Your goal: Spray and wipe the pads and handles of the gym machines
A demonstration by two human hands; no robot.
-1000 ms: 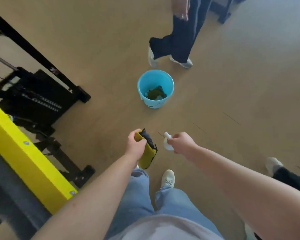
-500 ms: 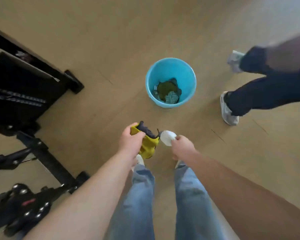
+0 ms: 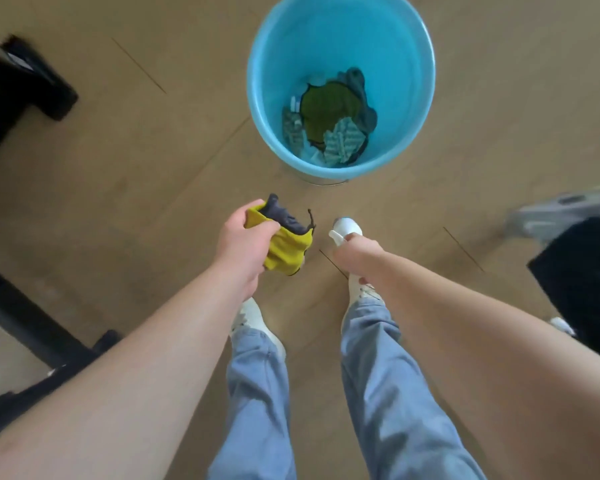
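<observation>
The brown wooden floor (image 3: 118, 161) fills nearly the whole frame. Along the left edge stands the black gym machine frame (image 3: 25, 327), with one foot in the upper left; no pad and no handle of it is in view. In the upper centre a light blue bucket (image 3: 406, 39) stands on the floor, and at its bottom lie several crumpled cloths (image 3: 326, 112), green and patterned ones. Just below the bucket, in the middle of the frame, are both hands. The left hand (image 3: 246, 247) has its fingers curled around a yellow cloth (image 3: 288, 251) with a dark side. The right hand (image 3: 357, 258), close beside it, grips a white spray bottle (image 3: 343, 228); only its head shows. I judge that no wiping happens at this moment: the tools are ready, but they are away from the machine. How many machines are already cleaned, the view cannot tell.
</observation>
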